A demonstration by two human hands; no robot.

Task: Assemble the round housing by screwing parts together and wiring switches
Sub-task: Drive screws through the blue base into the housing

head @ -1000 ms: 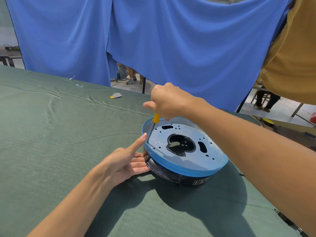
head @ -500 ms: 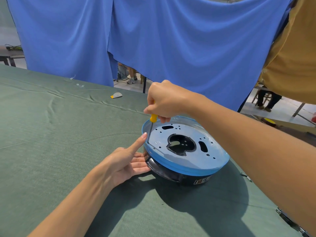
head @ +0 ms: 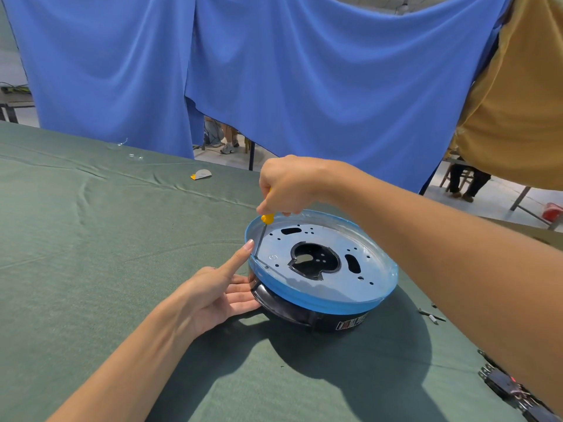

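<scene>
The right hand [head: 289, 184] is clenching the screwdriver [head: 267, 218], tip at nine o'clock on the round housing [head: 365, 269]; the left hand [head: 210, 293], fingers straight, is touching that rim. The housing is resting on the table [head: 91, 239].

1. Blue-rimmed, silvery on top, glossy black beneath: the round housing [head: 304, 300].
2. Yellow-handled screwdriver [head: 267, 218] at the housing's rim.
3. Plain dark green tablecloth [head: 91, 239] under the housing.
4. Solid blue curtain [head: 304, 86] behind the housing, mustard cloth [head: 518, 117] alongside.

The surface [head: 91, 269] (draped in green cloth) is occupied by the round housing [head: 323, 296]. Left beyond it a grey-yellow scrap [head: 201, 174] is laid; right of it, small metal bits [head: 431, 315] and black switches [head: 505, 388].
</scene>
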